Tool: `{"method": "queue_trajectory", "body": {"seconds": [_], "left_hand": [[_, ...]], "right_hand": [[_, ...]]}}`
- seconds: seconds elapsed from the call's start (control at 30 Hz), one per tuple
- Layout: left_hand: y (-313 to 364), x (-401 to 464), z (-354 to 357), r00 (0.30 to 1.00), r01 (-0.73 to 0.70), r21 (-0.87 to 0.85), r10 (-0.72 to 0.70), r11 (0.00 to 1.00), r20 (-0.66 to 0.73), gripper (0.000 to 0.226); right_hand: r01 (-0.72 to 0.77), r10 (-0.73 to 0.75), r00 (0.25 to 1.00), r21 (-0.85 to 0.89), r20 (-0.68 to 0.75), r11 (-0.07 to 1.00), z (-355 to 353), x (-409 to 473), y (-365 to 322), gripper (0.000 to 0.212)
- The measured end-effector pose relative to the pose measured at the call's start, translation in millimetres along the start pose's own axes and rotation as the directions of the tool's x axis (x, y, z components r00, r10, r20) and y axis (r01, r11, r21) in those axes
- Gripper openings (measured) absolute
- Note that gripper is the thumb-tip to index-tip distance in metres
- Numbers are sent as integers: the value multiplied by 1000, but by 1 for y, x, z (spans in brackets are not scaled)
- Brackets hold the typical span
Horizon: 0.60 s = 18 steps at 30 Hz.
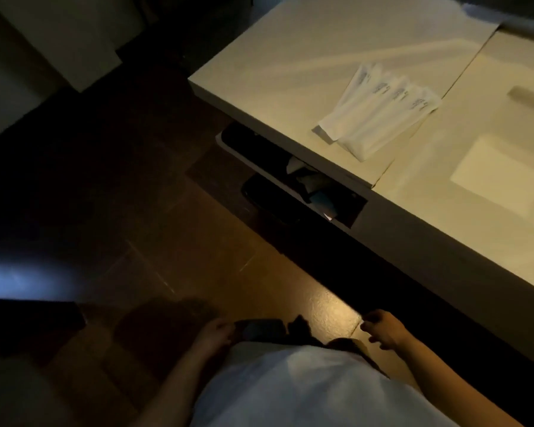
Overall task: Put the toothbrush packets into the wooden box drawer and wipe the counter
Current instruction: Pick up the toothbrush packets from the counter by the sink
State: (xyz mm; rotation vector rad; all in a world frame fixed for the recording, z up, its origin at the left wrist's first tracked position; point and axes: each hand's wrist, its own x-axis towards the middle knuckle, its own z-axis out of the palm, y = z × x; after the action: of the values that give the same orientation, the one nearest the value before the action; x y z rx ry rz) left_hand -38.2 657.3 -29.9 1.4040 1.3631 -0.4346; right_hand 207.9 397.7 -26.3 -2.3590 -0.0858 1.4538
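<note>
Several white toothbrush packets [379, 110] lie fanned out on the pale counter [290, 63], close to the seam beside the sink. Under the counter's front edge an open shelf [293, 177] holds dark items and some small packets; no wooden box is recognisable in the dim light. My left hand [213, 335] hangs low in front of my body, and its fingers touch a dark flat object [261, 329] at my waist. My right hand [383, 329] hangs low to the right with loosely curled fingers and holds nothing. Both hands are far below the packets.
A white sink basin [500, 177] with a drain sits at the right of the counter. A tap [527, 94] shows at the far right edge. The floor [198, 257] is dark brown tile. A pale panel [59, 41] stands at the upper left.
</note>
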Motion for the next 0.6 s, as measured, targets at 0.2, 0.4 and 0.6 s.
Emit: {"method": "queue_trajectory", "body": {"seconds": [0.2, 0.4, 0.6], "left_hand": [[92, 62, -70, 990, -143, 192, 139, 971, 32, 27], [157, 87, -59, 985, -170, 305, 152, 937, 84, 32], [192, 105, -36, 983, -141, 352, 88, 925, 162, 17]], "right_hand": [[-114, 118, 993, 151, -18, 982, 31, -3, -20, 34], [-145, 160, 986, 212, -55, 966, 14, 21, -43, 33], [-47, 64, 994, 184, -85, 982, -37, 52, -79, 40]]}}
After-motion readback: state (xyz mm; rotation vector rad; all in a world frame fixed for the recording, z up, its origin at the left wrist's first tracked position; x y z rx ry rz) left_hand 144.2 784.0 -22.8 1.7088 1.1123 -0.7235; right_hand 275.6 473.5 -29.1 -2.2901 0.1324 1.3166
